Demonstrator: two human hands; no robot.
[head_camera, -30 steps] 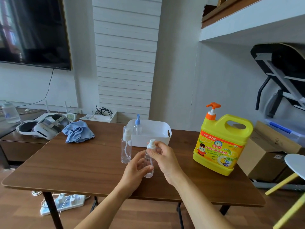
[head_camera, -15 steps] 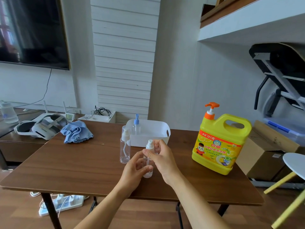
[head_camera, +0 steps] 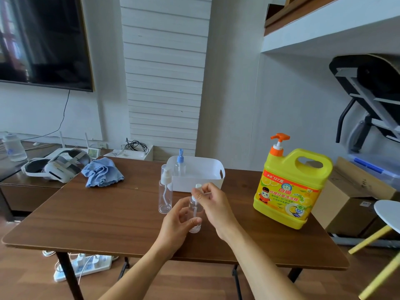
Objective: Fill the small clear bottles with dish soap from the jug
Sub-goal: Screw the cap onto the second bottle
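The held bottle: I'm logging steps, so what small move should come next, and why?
Probably twist the white pump top off: the right hand pinches it, the left hand grips the empty small bottle, and the yellow jug stands apart.

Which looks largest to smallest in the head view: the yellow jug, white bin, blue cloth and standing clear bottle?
1. yellow jug
2. white bin
3. blue cloth
4. standing clear bottle
Bin and cloth sit farther back, so look smaller.

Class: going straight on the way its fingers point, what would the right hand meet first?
The pump cap the right hand pinches on the small bottle; beyond that, probably the white basket, though depth is unclear.
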